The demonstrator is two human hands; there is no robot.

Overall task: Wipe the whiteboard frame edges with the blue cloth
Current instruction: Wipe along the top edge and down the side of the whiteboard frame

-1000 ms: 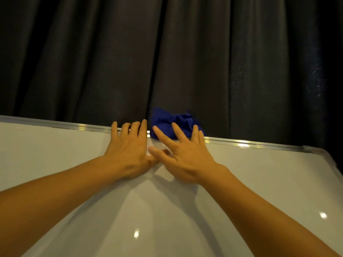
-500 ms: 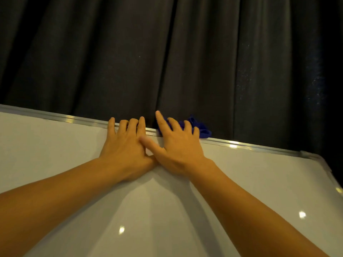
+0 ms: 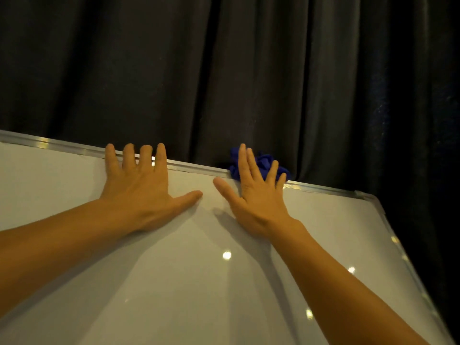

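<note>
Facing a dark curtain (image 3: 249, 70) hanging in heavy vertical folds across the whole background, above and to the right of the board. Leaning over a glossy white whiteboard (image 3: 189, 290), catching small bright glints (image 3: 226, 255) on its lower half. Following a silvery metal frame (image 3: 199, 169) along the top edge, slanting from upper left down to a corner piece (image 3: 361, 194) at the right, then turning down the right side.

Laying the left hand (image 3: 139, 192) flat on the white surface, fingers straight and slightly apart, holding nothing, fingertips lying across the top frame, thumb stretched toward the other hand. Pressing the right hand (image 3: 258, 200) palm-down just beside it, thumbs near but not touching, fingers straight and spread over the blue cloth (image 3: 264, 161). Pinning that cloth, bunched and crumpled, on the top frame edge under the right fingers, part of it sticking out against the curtain. Reaching in with both bare forearms from the bottom corners.
</note>
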